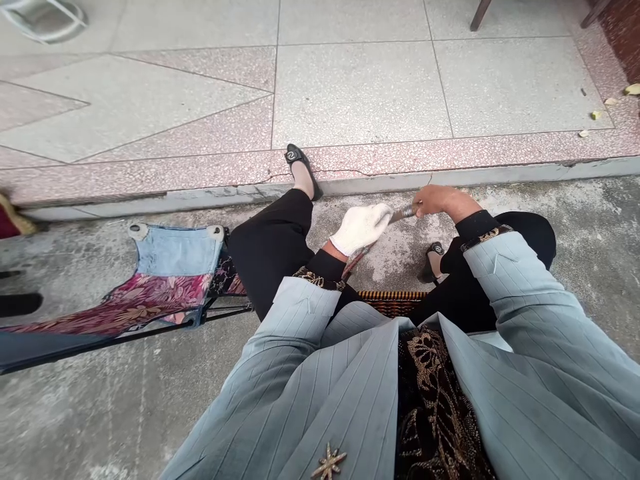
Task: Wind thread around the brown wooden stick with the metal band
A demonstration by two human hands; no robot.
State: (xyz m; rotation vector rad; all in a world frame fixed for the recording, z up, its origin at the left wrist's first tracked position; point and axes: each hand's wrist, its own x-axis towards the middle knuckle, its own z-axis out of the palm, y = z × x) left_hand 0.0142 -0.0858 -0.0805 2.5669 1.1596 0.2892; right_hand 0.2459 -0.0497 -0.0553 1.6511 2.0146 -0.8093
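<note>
My left hand [363, 227] wears a white knitted glove and is closed around a slender brown stick-like thing [396, 217]. A greyish banded part [409, 211] shows at its right end. My bare right hand [433, 199] has its fingers closed at that end. Below the glove, a reddish-brown length [361, 259] slants down toward my lap; whether it belongs to the same piece I cannot tell. Both hands are out in front, between my knees, above the concrete.
I sit on a woven seat [393, 303] with my left foot [300, 170] on a raised tiled step [360, 100]. A folding lounger [150, 293] with denim and floral cloth stands at left. Chair legs [481, 13] and fallen leaves [595, 115] are on the step's right side.
</note>
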